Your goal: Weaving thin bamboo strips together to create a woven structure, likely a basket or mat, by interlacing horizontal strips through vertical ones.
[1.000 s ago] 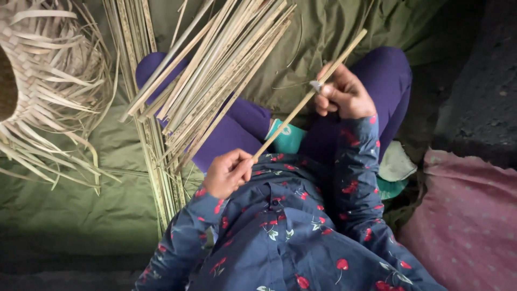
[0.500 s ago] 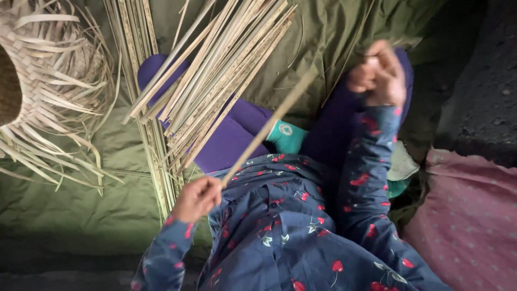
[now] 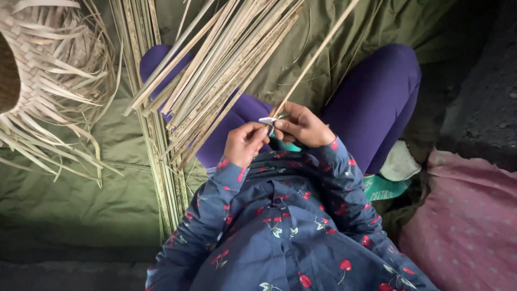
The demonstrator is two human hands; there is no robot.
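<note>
My left hand [image 3: 245,143] and my right hand [image 3: 301,125] meet in front of my chest, both pinching the near end of one long bamboo strip [image 3: 318,53] that runs up and to the right out of view. A small pale blade-like piece [image 3: 267,120] shows between the fingers; which hand holds it I cannot tell. A bundle of pale bamboo strips [image 3: 215,75] lies across my purple-clad left leg [image 3: 161,56], just left of my hands.
A half-woven basket [image 3: 37,86] with loose strip ends stands at the upper left. More strips [image 3: 161,167] lie along the green tarp [image 3: 81,199]. A pink dotted cloth [image 3: 468,221] is at the lower right, with a teal cloth [image 3: 385,187] beside my right leg.
My hands were spread far apart along the strip, the right one out by my knee. They have come together at the strip's near end in front of my chest.
</note>
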